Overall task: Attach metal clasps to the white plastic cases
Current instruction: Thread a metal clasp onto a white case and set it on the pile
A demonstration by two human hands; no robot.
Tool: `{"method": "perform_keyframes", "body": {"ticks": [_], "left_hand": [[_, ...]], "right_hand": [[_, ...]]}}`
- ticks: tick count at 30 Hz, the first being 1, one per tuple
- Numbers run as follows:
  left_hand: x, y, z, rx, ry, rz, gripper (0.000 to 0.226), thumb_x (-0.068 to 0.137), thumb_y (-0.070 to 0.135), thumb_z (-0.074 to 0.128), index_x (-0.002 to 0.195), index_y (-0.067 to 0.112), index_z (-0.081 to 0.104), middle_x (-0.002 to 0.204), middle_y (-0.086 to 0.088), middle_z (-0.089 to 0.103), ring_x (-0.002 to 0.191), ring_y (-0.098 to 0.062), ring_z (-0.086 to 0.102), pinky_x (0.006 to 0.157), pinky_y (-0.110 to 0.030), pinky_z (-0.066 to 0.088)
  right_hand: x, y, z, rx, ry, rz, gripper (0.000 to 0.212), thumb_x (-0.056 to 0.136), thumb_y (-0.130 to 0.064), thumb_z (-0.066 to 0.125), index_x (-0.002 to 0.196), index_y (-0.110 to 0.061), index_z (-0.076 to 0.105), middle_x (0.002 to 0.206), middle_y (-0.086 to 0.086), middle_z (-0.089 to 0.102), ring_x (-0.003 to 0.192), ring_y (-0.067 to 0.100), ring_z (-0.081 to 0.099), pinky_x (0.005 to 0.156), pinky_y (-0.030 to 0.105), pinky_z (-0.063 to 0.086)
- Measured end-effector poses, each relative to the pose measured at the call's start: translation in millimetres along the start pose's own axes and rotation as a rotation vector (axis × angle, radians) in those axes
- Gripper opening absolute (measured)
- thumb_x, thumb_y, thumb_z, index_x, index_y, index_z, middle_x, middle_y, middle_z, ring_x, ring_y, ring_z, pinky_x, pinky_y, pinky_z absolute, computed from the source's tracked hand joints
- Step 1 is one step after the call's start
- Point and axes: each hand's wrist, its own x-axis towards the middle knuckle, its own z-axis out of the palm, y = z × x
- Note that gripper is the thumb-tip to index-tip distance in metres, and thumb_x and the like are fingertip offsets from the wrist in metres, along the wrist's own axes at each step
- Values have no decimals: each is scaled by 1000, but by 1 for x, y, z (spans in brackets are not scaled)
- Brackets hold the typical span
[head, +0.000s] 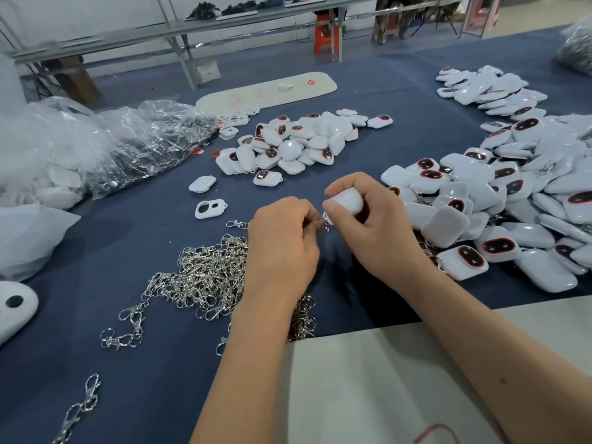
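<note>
My right hand (368, 225) grips a white plastic case (347, 201) above the blue table. My left hand (282, 241) pinches a small metal clasp (324, 223) right at the case's lower corner, the two touching. A heap of loose silver clasps (205, 277) lies under and left of my left wrist. A pile of white cases with red-rimmed dark windows (288, 145) sits in the middle of the table. A larger heap of cases (512, 200) fills the right side, some with clasps showing.
Clear plastic bags (121, 145) holding more parts lie at the left. Two single cases (205, 197) lie beside them. A white oval board (269, 89) sits at the back. White cloth (384, 379) covers the near edge. Stray clasps (80, 408) lie near left.
</note>
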Motion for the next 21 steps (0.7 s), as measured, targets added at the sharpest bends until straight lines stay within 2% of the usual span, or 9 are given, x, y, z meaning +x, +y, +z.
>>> {"method": "perform_keyframes", "body": {"ticks": [3, 5, 7, 9, 11, 14, 17, 21], "left_hand": [[2, 6, 0, 146, -14, 18, 14, 89, 11, 69, 75, 10, 66, 75, -6, 64, 75, -36, 58, 68, -48, 47], [2, 8, 3, 152, -9, -22, 14, 90, 13, 69, 76, 11, 68, 78, -5, 66, 77, -33, 60, 70, -46, 48], [0, 10, 6, -57, 23, -155, 12, 90, 12, 73, 79, 15, 71, 78, 2, 70, 75, -18, 64, 72, -32, 51], [0, 12, 9, -364, 65, -300, 13, 88, 7, 76, 80, 16, 72, 76, 7, 71, 69, -3, 62, 69, -16, 48], [1, 13, 12, -630, 65, -431, 14, 89, 3, 74, 82, 15, 72, 76, 3, 71, 69, -6, 63, 73, -20, 51], [0, 16, 15, -909, 84, -585, 13, 90, -2, 72, 87, 10, 71, 71, -3, 70, 72, -14, 68, 73, -27, 56], [0, 17, 14, -1031, 167, -639, 12, 89, -5, 71, 90, 6, 69, 69, -7, 70, 66, -13, 67, 67, -22, 54], [2, 14, 12, -1072, 239, -636, 16, 88, -8, 71, 84, 8, 70, 65, -4, 70, 62, -11, 64, 64, -21, 54]], "right_hand": [[1, -1, 2, -241, 2, -166, 14, 97, -20, 70, 107, -15, 62, 62, -6, 58, 60, 8, 54, 60, 12, 38], [1, -1, 5, -265, -1, -166, 13, 101, -21, 66, 108, -14, 58, 62, -8, 57, 62, 6, 54, 61, 12, 38], [1, 1, 7, -93, 23, -32, 10, 103, -25, 62, 105, -17, 56, 66, -7, 58, 58, 7, 51, 58, 16, 38], [3, 0, 7, 215, 39, 160, 13, 106, -29, 58, 100, -18, 55, 67, -8, 55, 54, 7, 44, 53, 23, 38], [5, -3, 7, 467, 30, 288, 18, 108, -29, 55, 98, -15, 53, 64, -5, 50, 47, 8, 38, 43, 22, 33], [6, -6, 7, 651, -20, 335, 20, 109, -30, 53, 104, -11, 53, 64, -3, 48, 44, 9, 30, 41, 19, 27], [5, -4, 5, 757, -110, 366, 17, 103, -26, 60, 109, -12, 55, 71, 2, 48, 52, 13, 28, 44, 23, 25], [5, -4, 3, 867, -178, 412, 20, 102, -1, 53, 121, -8, 55, 78, 8, 52, 56, 14, 33, 47, 24, 30]]}}
